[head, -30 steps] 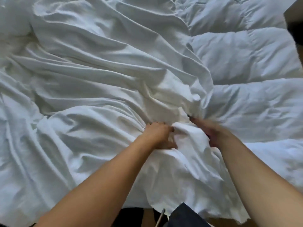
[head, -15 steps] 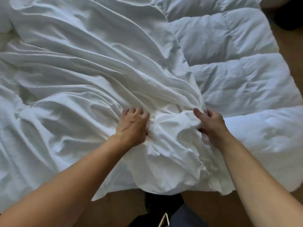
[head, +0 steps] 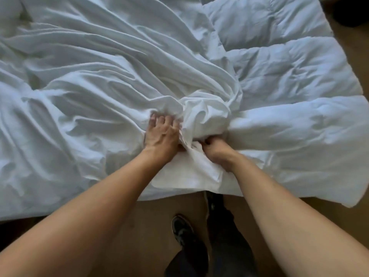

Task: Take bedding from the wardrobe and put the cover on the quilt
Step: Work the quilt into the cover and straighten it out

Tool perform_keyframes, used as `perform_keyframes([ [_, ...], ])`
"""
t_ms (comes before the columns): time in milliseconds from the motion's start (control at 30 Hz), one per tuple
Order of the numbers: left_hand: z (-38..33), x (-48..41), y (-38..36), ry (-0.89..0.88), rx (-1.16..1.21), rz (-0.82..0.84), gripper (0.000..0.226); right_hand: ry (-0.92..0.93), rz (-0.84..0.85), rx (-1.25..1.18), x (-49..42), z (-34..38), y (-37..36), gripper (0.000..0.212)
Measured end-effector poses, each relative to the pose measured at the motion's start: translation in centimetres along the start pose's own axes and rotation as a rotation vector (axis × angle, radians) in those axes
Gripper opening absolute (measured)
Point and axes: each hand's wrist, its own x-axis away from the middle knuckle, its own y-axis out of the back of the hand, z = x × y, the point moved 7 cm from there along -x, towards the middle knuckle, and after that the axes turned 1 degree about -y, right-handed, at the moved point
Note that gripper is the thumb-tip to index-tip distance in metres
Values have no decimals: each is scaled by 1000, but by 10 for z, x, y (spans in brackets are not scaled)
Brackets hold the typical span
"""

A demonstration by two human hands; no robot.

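Puffy white stitched quilt (head: 289, 126): right part bare.
Crumpled thin white duvet cover (head: 99, 86): bunched over the quilt's left part.
Right hand (head: 216, 151): fist clenched on the cover's gathered edge.
Left hand (head: 161, 134): rests on the cover; grasp unclear.
Risk: tugging the wad could twist it or drag the quilt off.

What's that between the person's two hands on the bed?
A bunched-up fold of the white cover, as the head view shows. The left hand presses on it and the right hand grips it.
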Motion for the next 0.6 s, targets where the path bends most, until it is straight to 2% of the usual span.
perform_keyframes([
  [67,1,1,-4,-31,-15,10,59,-23,-110,45,0,-12,12,26],
  [200,6,24,0,-170,18,-14,30,-94,-373,351,11,-38,74,28],
  [267,14,39,2,-183,112,8,32,-118,-486,381,23,-54,115,27],
  [333,18,54,3,-185,125,19,30,-160,-546,420,33,-69,149,27],
  [433,22,65,9,-140,98,15,8,-238,-585,411,42,-85,175,29],
  [533,16,66,8,-69,85,100,34,-250,-569,299,43,-83,171,28],
  [567,9,64,5,-66,62,127,42,-230,-529,180,40,-82,169,23],
  [600,0,63,2,-59,26,150,50,-197,-440,-68,35,-79,165,19],
])
